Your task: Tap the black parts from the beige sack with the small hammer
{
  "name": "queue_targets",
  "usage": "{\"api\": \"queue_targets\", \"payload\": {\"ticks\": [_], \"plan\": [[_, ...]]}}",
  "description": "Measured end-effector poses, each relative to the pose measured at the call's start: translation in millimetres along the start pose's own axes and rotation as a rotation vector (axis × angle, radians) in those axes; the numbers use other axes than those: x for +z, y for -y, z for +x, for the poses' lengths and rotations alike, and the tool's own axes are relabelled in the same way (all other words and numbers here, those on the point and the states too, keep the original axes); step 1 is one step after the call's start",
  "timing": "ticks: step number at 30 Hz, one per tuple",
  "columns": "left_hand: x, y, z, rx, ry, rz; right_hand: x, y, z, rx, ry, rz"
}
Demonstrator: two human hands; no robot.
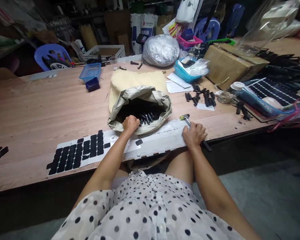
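On the left of the wood-grained surface (40,113), flat black pads (70,156) with rounded corners lie in rows on a white sheet (83,162). Farther off sits a latticed blue plastic basket (90,71). In the middle lies a cream sack (138,78), its crumpled grey mouth open towards me, glossy, elongated black parts (147,118) heaped inside. My left hand (130,124) is at the mouth's near edge, fingers curled; I cannot tell whether they clasp anything. Smooth white cardboard (162,141), notched along its near edge, runs right to my right hand (194,134), clamped on a hammer (187,120) with a yellow-green head, shiny metal shaft and dark handle.
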State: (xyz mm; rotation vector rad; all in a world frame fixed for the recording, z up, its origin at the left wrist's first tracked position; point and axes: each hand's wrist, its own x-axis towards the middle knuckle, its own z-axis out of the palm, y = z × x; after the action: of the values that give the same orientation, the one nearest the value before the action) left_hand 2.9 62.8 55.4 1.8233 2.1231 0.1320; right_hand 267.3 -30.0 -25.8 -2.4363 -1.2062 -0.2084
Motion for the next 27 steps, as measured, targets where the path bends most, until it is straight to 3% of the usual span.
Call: {"api": "queue_targets", "payload": {"ticks": [7,17,22,27], "plan": [[10.5,-5,10,-0.108,-0.018,0.026,-1,0,0,-0.006,0.018,-0.020],[-6.1,-2,0,-0.239,0.023,-0.174,1,3,1,-0.007,0.004,-0.025],[-4.8,9,-8,-0.216,0.016,-0.235,6,0,2,-0.024,-0.016,-0.042],[5.9,1,-1,-0.193,0.014,-0.123,9,-3,1,-0.024,-0.045,-0.053]]}}
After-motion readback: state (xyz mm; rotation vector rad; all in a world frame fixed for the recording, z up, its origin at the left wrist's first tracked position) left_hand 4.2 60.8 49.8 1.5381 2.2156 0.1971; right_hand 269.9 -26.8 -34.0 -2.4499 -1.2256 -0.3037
